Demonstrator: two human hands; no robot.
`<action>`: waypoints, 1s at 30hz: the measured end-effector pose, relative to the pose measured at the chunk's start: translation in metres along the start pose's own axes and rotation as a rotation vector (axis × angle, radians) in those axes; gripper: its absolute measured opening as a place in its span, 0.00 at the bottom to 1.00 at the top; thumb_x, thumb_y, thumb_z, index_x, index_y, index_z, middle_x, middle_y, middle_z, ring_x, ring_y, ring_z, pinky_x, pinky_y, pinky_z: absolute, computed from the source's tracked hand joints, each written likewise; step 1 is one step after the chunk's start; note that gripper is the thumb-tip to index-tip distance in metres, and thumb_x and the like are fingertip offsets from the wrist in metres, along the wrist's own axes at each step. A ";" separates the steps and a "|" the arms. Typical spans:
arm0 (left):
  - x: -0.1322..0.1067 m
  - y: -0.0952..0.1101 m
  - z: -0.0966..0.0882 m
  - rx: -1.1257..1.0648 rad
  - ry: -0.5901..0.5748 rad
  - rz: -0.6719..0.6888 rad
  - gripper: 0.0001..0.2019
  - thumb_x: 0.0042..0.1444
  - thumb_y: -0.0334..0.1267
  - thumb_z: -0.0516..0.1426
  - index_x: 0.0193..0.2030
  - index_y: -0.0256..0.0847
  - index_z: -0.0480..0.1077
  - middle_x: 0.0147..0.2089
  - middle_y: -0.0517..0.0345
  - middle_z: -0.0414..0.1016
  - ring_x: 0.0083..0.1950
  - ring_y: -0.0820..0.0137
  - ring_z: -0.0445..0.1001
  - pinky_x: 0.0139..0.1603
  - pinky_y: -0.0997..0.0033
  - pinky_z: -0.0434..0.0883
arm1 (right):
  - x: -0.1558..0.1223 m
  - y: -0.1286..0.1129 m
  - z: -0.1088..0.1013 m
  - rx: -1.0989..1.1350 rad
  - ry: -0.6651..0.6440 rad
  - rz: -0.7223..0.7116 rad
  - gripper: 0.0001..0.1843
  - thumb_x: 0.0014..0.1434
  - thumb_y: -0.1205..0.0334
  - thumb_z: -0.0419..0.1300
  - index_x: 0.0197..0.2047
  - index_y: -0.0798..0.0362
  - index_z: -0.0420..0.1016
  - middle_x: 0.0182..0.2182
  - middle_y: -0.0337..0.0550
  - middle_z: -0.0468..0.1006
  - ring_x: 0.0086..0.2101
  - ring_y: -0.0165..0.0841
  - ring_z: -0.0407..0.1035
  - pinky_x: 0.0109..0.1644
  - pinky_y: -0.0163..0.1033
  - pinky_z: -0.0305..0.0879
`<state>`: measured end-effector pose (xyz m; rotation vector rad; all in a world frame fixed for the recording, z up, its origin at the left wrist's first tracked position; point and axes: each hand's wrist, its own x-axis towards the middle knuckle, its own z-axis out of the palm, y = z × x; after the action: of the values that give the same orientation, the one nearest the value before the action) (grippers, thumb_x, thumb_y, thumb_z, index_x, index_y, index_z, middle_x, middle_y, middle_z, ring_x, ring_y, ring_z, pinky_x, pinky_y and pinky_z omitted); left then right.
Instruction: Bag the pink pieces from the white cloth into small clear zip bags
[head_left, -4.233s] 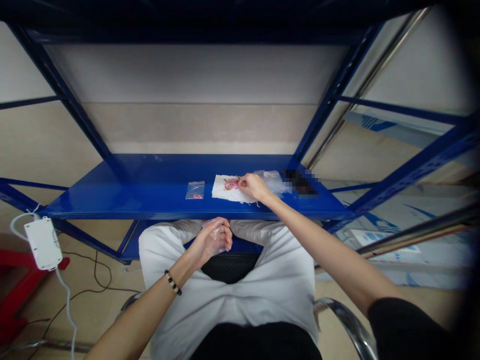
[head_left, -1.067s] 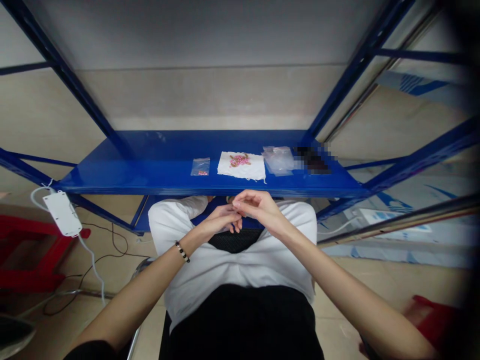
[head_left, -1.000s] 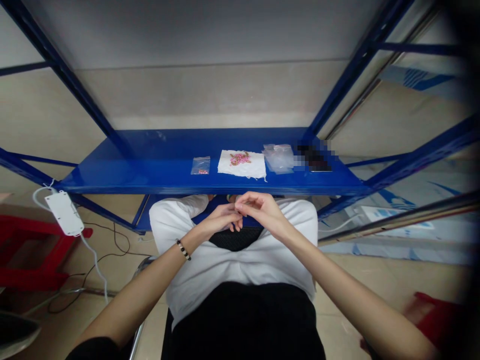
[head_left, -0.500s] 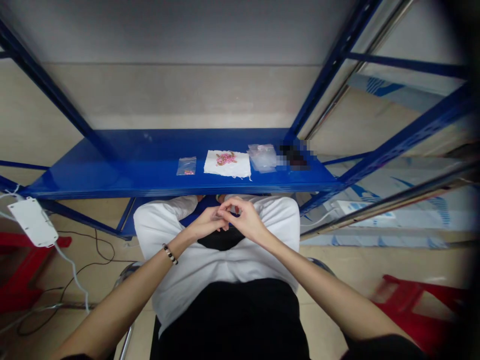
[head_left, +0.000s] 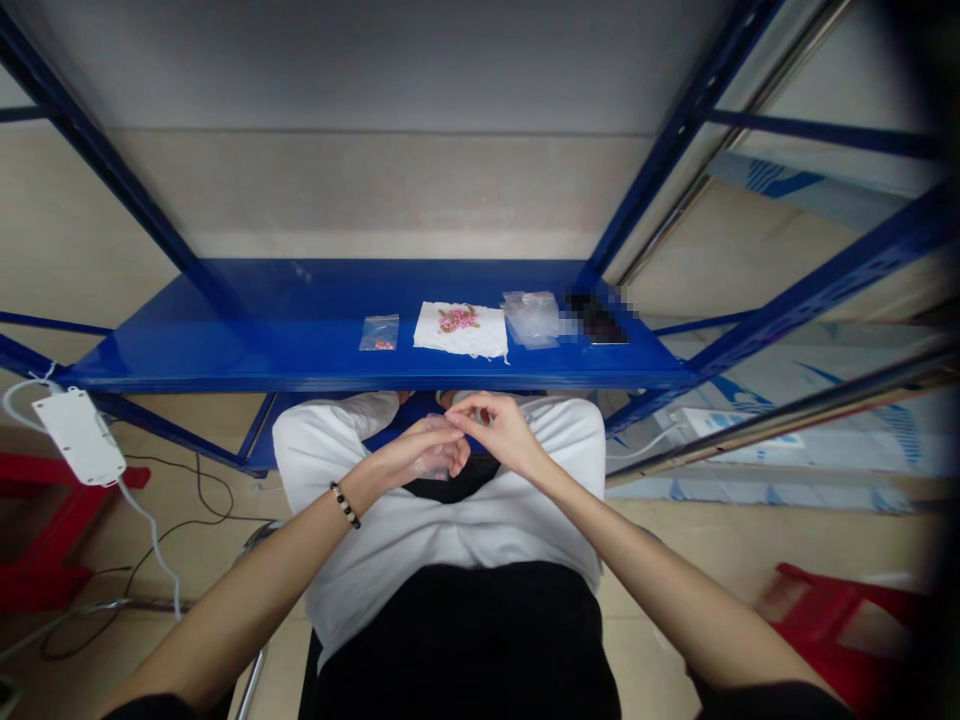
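Note:
My left hand point(head_left: 420, 455) and my right hand point(head_left: 499, 430) meet over my lap, just below the front edge of the blue shelf point(head_left: 225, 350). The left hand's fingers curl round a small clear plastic bag point(head_left: 439, 455). The right hand pinches at the bag's top with thumb and fingertips; what it pinches is too small to make out. On the shelf lies a white cloth point(head_left: 461, 332) with a heap of small pink pieces point(head_left: 457, 318). A small clear bag holding a few pink pieces point(head_left: 379, 333) lies left of the cloth.
A stack of clear bags point(head_left: 532, 315) and a dark flat object point(head_left: 596, 325) lie right of the cloth. Blue uprights frame the shelf. A white box on a cable point(head_left: 75, 435) hangs at the left. Red stools stand on the floor at both sides.
4.2 s ago my right hand was at the pink pieces on the cloth; it has since come down to the left hand. Over the last second both hands stay together at the bag.

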<state>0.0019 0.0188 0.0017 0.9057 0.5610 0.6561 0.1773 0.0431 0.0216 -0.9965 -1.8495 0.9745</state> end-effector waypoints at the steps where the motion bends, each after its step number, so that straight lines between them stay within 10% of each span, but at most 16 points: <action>1: -0.001 0.000 0.001 -0.025 -0.002 -0.004 0.14 0.57 0.44 0.61 0.33 0.32 0.71 0.31 0.51 0.73 0.29 0.72 0.73 0.29 0.74 0.68 | 0.001 0.000 -0.001 0.005 -0.013 -0.007 0.08 0.59 0.57 0.64 0.34 0.52 0.81 0.31 0.42 0.80 0.32 0.33 0.69 0.39 0.39 0.62; 13: -0.003 0.004 0.002 -0.173 0.041 -0.010 0.10 0.55 0.40 0.62 0.38 0.35 0.70 0.31 0.53 0.73 0.29 0.71 0.73 0.30 0.73 0.70 | 0.000 0.000 -0.001 -0.114 -0.048 -0.141 0.21 0.66 0.53 0.56 0.24 0.52 0.76 0.35 0.43 0.72 0.41 0.35 0.66 0.50 0.44 0.60; 22: -0.004 0.008 0.004 -0.168 0.087 -0.054 0.13 0.54 0.43 0.63 0.38 0.34 0.71 0.33 0.52 0.74 0.30 0.70 0.74 0.34 0.70 0.71 | 0.002 0.007 0.001 -0.031 -0.014 -0.073 0.10 0.65 0.57 0.57 0.38 0.51 0.77 0.41 0.44 0.74 0.42 0.34 0.68 0.44 0.39 0.63; 30: 0.005 0.002 0.000 -0.210 0.155 0.068 0.21 0.60 0.52 0.56 0.48 0.35 0.72 0.30 0.56 0.70 0.28 0.72 0.71 0.31 0.73 0.69 | 0.086 0.023 -0.055 -0.273 0.329 -0.144 0.09 0.62 0.63 0.55 0.42 0.53 0.76 0.39 0.44 0.78 0.37 0.33 0.69 0.41 0.38 0.64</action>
<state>0.0045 0.0231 0.0031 0.6829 0.5894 0.8360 0.2006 0.1416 0.0464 -1.0933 -1.7725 0.4474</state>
